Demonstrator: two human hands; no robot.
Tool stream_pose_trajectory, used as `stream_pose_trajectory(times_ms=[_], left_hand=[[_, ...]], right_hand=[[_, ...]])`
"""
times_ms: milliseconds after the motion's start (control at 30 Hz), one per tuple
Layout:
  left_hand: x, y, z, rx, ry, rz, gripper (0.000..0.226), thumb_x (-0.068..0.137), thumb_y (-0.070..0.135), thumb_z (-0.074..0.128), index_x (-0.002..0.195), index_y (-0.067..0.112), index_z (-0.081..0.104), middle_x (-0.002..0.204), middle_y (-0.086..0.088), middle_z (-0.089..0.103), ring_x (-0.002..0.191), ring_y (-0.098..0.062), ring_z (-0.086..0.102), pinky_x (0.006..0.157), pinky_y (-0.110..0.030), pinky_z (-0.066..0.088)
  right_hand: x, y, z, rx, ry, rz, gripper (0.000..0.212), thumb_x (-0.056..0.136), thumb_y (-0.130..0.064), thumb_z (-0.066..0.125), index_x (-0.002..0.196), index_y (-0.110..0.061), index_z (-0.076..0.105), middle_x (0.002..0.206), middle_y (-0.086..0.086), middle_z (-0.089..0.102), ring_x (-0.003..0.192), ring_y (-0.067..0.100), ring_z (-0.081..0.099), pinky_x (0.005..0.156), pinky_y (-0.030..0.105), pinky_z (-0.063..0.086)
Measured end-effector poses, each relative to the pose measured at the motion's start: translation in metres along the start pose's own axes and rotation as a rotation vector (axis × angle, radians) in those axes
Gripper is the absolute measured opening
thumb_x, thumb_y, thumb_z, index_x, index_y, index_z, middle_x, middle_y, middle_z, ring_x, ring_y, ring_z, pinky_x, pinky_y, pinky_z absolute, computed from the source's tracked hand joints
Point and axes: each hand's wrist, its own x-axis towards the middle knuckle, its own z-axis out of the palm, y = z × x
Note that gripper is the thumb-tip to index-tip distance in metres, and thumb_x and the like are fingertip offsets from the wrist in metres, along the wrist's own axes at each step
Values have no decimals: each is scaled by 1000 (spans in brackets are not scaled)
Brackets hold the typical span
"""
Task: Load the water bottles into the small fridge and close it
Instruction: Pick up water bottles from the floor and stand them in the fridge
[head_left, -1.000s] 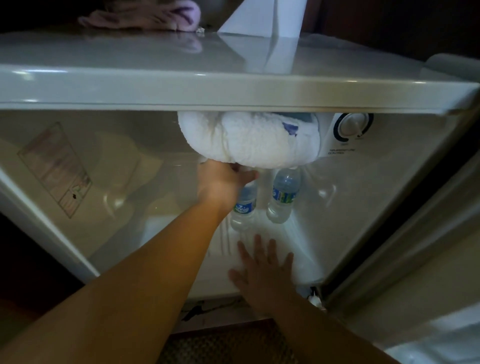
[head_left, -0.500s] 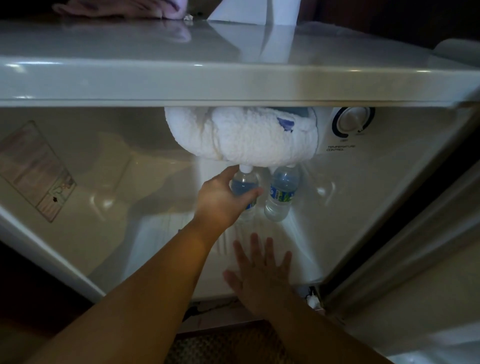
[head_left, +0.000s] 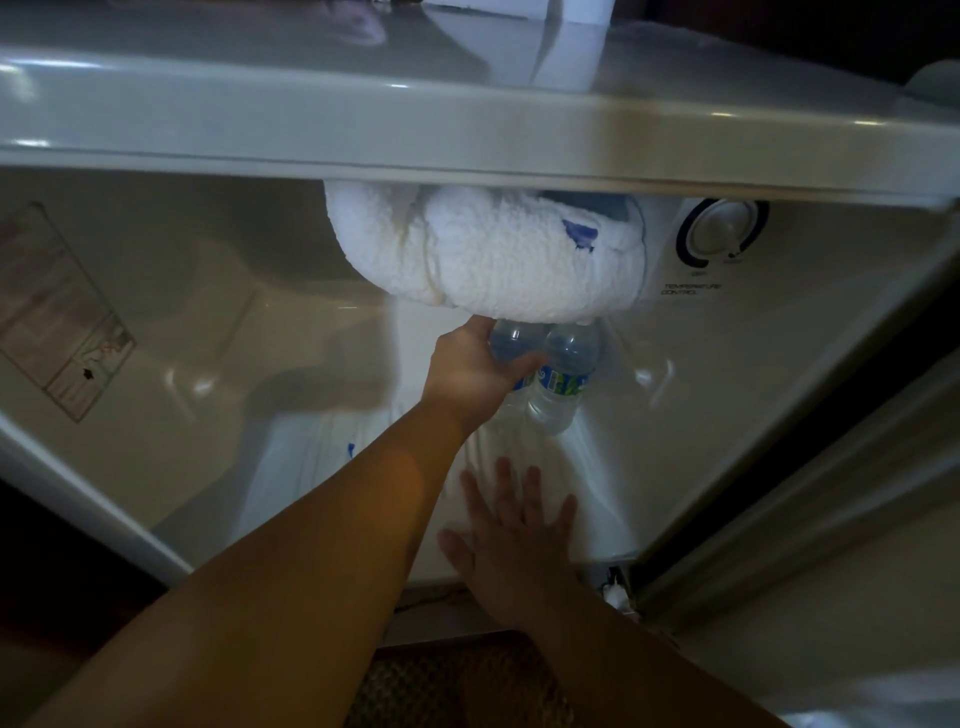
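I can't see the caps of the two clear plastic water bottles (head_left: 561, 382); the thick white frost mass (head_left: 488, 260) hides them. My left hand (head_left: 467, 371) covers the nearer bottle's label. The grey dial's (head_left: 723, 234) markings are too blurred to read.

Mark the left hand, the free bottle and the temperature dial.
left hand (head_left: 470, 371), head view, back of hand
free bottle (head_left: 563, 376), head view, label
temperature dial (head_left: 723, 233), head view, knob centre
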Motion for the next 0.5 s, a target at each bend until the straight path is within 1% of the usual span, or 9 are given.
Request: stream_pose_trajectory(times_ms=[100, 167, 233, 300, 333, 400, 467, 500], left_hand=[[-5, 1, 1, -24, 7, 5, 57, 71, 46, 93, 121, 32, 70, 103, 16, 75, 93, -4, 73, 88, -30, 62], [-11, 2, 2, -6, 15, 24, 60, 72, 47, 91, 125, 35, 66, 104, 17, 74, 95, -6, 72, 87, -28, 60], [-16, 1, 3, 43, 3, 45, 66, 72, 55, 85, 132, 37, 61, 105, 15, 74, 94, -7, 72, 86, -29, 60], [-21, 0, 4, 84, -4, 62, 78, 70, 65, 79, 138, 37, 55, 108, 12, 75, 95, -11, 73, 88, -34, 61], [-22, 1, 3, 103, 0, 65, 82, 70, 66, 79, 142, 35, 52, 112, 10, 75, 98, -13, 73, 89, -35, 60], [-25, 4, 0, 145, 7, 56, 89, 75, 60, 83, 150, 31, 45, 123, 3, 72, 108, -19, 71, 89, -29, 57], [-30, 8, -7, 197, -7, 14, 100, 79, 54, 84, 160, 25, 32, 137, -3, 65, 120, -22, 65, 87, -23, 47], [-36, 12, -13, 233, -19, -6, 102, 81, 54, 83, 162, 22, 29, 141, -6, 62, 125, -23, 62, 87, -22, 44]], right_hand=[[0, 0, 1, -16, 8, -5, 74, 97, -76, 8, 157, -45, -22, 165, -1, -36, 150, 36, -34, 114, 73, -17], [0, 0, 0, -22, -2, -6, 74, 98, -75, 9, 157, -44, -22, 166, 0, -35, 151, 37, -32, 114, 73, -16], [0, -1, -1, -33, -18, -2, 74, 98, -75, 9, 157, -43, -23, 166, 1, -33, 152, 37, -31, 114, 74, -15], [1, -2, -3, -54, -35, 3, 75, 97, -75, 9, 156, -42, -23, 167, 2, -33, 152, 38, -30, 114, 75, -15], [1, -2, -4, -61, -51, 5, 75, 98, -74, 9, 156, -41, -24, 166, 2, -34, 152, 39, -30, 114, 75, -15], [3, -3, -9, -69, -101, 12, 76, 98, -74, 11, 156, -41, -26, 165, 3, -36, 152, 39, -30, 114, 75, -13], [5, -8, -17, -76, -149, 38, 78, 99, -74, 14, 156, -40, -26, 165, 3, -37, 152, 40, -29, 115, 76, -10], [6, -12, -21, -85, -162, 55, 78, 99, -73, 16, 157, -40, -24, 166, 4, -34, 153, 41, -25, 115, 76, -8]])
